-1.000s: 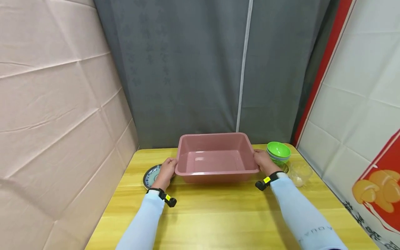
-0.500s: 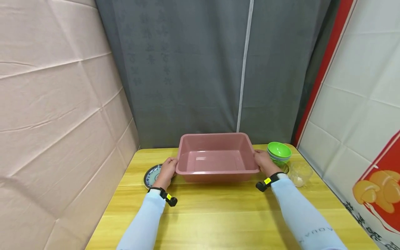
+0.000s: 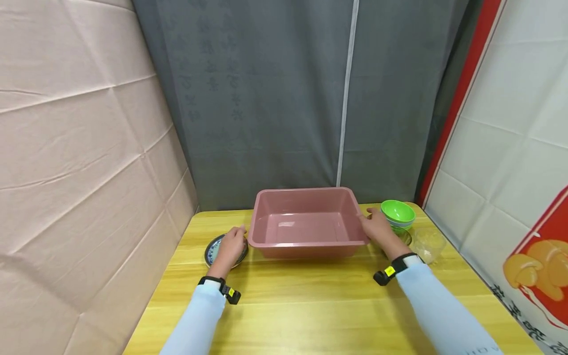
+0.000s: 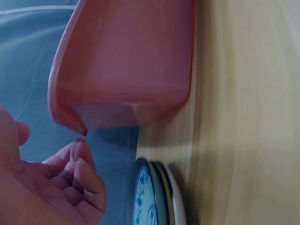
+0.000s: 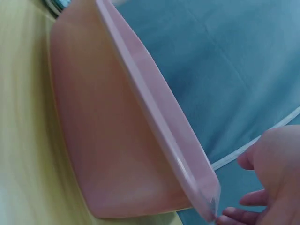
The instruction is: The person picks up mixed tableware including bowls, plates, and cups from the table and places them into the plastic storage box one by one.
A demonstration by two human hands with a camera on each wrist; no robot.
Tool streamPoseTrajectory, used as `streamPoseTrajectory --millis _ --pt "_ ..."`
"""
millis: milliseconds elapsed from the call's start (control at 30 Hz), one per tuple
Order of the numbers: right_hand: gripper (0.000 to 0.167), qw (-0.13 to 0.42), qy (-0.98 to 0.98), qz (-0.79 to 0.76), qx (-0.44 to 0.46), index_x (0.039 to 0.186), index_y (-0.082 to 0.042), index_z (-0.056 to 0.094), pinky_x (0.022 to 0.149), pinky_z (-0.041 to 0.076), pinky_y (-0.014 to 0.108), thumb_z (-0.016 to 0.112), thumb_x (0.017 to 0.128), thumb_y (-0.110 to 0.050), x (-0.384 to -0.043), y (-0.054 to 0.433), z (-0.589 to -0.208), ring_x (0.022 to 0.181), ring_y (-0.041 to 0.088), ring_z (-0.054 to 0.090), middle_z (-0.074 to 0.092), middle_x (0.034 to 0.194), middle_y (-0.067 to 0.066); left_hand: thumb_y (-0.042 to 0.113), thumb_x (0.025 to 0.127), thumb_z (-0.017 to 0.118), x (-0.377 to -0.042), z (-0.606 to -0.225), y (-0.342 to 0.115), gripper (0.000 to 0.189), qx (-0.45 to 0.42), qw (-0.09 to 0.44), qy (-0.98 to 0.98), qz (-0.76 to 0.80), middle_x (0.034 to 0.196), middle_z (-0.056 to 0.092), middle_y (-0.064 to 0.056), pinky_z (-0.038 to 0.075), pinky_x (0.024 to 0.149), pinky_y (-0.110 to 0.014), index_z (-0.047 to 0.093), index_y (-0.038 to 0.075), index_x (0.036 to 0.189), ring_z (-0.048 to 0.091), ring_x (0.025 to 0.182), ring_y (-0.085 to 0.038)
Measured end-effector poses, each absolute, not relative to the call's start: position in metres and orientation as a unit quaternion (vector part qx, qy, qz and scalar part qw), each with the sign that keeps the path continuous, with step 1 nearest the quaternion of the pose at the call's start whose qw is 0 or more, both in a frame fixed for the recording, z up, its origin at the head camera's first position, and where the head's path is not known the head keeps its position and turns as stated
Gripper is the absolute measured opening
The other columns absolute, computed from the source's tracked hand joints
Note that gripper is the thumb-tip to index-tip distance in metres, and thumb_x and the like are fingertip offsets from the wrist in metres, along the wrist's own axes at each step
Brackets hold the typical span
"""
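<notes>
"Since neither hand's pinching anything, how would you work around that pink basin (image 3: 308, 222) without bumping stuff?"

"Left side first, imo. Stacked plates (image 3: 212, 251) sit around the basin's 8 o'clock, and from the head view the left hand (image 3: 228, 249) overlaps them, fingers loosely curled round nothing, just off the rim. I'd lift that hand a bit before swinging it anywhere. Right hand (image 3: 379, 231) is at 3 o'clock, fingers loosely spread; can't tell if the fingertips touch the rim. I'd ease off there without dragging, and watch the green bowl (image 3: 397, 212) just past it, plus the clear bowl (image 3: 429, 244) nearer 4."

"And the basin itself?"

"Upright on the wooden table (image 3: 301, 305), toward 12 o'clock, near the grey curtain (image 3: 266, 108). Rectangular, rounded corners, walls flaring up to a wide lip. Pretty glossy, with bright glints inside."
</notes>
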State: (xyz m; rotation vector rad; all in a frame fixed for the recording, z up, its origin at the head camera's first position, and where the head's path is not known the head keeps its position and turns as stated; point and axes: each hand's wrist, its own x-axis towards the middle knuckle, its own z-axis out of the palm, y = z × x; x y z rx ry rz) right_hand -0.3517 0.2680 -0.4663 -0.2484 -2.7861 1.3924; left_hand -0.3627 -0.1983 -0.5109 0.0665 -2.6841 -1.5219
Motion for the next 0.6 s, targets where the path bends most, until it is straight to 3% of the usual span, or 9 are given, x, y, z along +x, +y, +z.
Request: streamPoseTrajectory --millis 133,267,433,600 --pt "0.068 0.087 -0.897 0.431 -0.049 0.162 0.011 0.039 0.116 0.046 0.065 0.055 0.114 -0.034 -0.329 0.269 -0.468 0.137 0.048 0.052 0.052 0.15 0.035 0.065 0.116 0.032 -0.343 -0.509 -0.206 0.072 0.016 0.052 -0.888 -0.457 0.115 0.068 -0.016 0.054 0.084 -0.047 0.065 0.005 0.141 0.063 0.096 -0.03" --pt "0.058 0.15 -0.896 0.418 -0.014 0.155 0.01 0.049 0.111 0.048 0.063 0.061 0.113 -0.029 -0.298 0.266 -0.473 0.131 0.046 0.056 0.057 0.142 0.031 0.062 0.116 0.04 -0.321 -0.509 -0.211 0.065 0.0 0.068 -0.891 -0.45 0.1 0.065 -0.011 0.049 0.069 -0.039 0.068 0.006 0.132 0.057 0.079 -0.024" --pt "0.047 0.205 -0.897 0.39 0.025 0.145 0.011 0.057 0.095 0.056 0.056 0.068 0.111 -0.021 -0.263 0.263 -0.486 0.118 0.042 0.063 0.063 0.13 0.028 0.054 0.116 0.051 -0.296 -0.51 -0.209 0.052 -0.029 0.082 -0.895 -0.438 0.101 0.07 -0.007 0.053 0.073 -0.036 0.071 0.007 0.128 0.062 0.085 -0.019" --pt "0.046 0.179 -0.894 0.409 0.015 0.143 0.009 0.057 0.086 0.057 0.039 0.069 0.111 -0.021 -0.242 0.257 -0.503 0.113 0.036 0.066 0.066 0.127 0.024 0.044 0.115 0.059 -0.279 -0.517 -0.205 0.038 -0.04 0.072 -0.895 -0.437 0.104 0.072 -0.004 0.056 0.079 -0.037 0.073 0.009 0.124 0.065 0.092 -0.017"
